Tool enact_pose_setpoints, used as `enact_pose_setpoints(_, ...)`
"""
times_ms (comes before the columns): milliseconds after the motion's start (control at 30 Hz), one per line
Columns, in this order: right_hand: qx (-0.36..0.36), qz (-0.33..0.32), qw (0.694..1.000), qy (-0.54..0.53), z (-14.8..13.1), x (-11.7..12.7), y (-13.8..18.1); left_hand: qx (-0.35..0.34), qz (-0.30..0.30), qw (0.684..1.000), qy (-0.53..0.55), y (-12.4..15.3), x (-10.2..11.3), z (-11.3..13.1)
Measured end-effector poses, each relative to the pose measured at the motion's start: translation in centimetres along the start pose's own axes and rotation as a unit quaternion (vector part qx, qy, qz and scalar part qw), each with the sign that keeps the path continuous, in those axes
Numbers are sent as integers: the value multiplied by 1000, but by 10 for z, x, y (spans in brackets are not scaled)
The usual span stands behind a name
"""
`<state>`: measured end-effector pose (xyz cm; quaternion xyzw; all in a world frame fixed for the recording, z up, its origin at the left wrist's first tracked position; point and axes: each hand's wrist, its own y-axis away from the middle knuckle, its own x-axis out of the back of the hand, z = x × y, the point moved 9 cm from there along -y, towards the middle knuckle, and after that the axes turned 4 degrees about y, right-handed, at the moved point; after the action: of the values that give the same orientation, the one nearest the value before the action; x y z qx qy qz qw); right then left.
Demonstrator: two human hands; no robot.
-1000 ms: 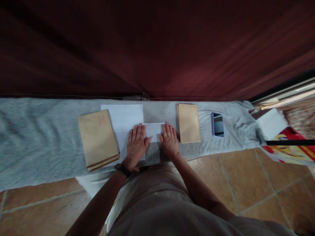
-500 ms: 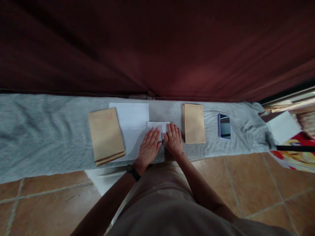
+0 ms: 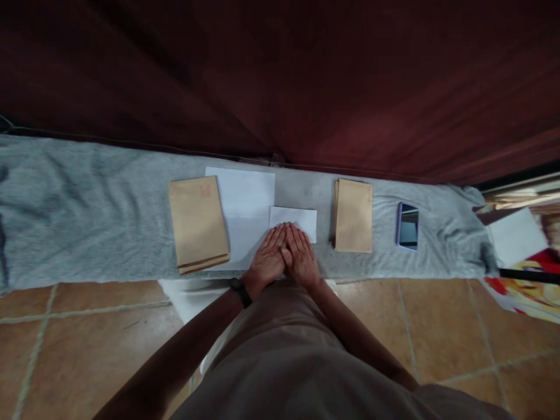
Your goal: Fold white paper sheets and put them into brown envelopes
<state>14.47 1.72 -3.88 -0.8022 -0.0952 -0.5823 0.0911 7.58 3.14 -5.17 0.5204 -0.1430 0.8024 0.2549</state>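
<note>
A small folded white paper lies flat on the grey cloth. My left hand rests flat on its lower edge, fingers stretched out. Beside it, touching at the fingertips and thumb, my right hand presses flat on the same paper. Neither hand is closed round anything. Left of the folded paper lie large white sheets, partly covered by a stack of brown envelopes. A smaller stack of brown envelopes sits to the right of my hands.
The grey cloth covers a long narrow surface. A phone lies on its right part. A dark red curtain hangs behind. A white box-like object and a colourful printed bag stand at the far right.
My hands have come together, their fingertips now meeting near the middle of the folded paper's lower edge. More of the paper shows. The view has shifted and tilted slightly.
</note>
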Motion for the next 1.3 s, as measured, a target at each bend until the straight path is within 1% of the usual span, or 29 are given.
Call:
enact_pose_setpoints(167, -6, 24, 999, 30, 22, 4, 20, -8, 8, 1000, -10, 7, 9, 0)
enact_pose_setpoints(333, -20, 36, 998, 48, 40, 10, 34, 6, 21, 1000, -20, 23, 16, -11)
enact_pose_setpoints(467, -34, 34, 997, 53, 44, 10, 39, 6, 29, 999, -23, 35, 22, -18)
enact_pose_setpoints(600, -50, 33, 997, 49, 43, 13, 37, 13, 37, 999, -29, 36, 28, -17)
enact_pose_setpoints(667, -49, 31, 997, 45, 39, 16, 29, 17, 40, 999, -26, 33, 29, -15)
enact_pose_setpoints(800, -22, 15, 999, 29, 30, 16, 4, 11, 34, 999, -15, 20, 26, -10)
enact_pose_setpoints(933, -29, 18, 999, 34, 31, 11, -13, 23, 36, 999, -14, 3, 26, -12)
enact_pose_setpoints(1133, -24, 30, 998, 50, 34, 6, -11, 29, 39, 999, -17, -29, 28, -21)
enact_pose_setpoints(1200, -19, 31, 998, 49, 33, 7, -10, 27, 39, 999, -19, -35, 28, -23)
enact_pose_setpoints(1300, 1, 24, 999, 45, 34, 12, -11, 19, 41, 999, -21, -36, 28, -26)
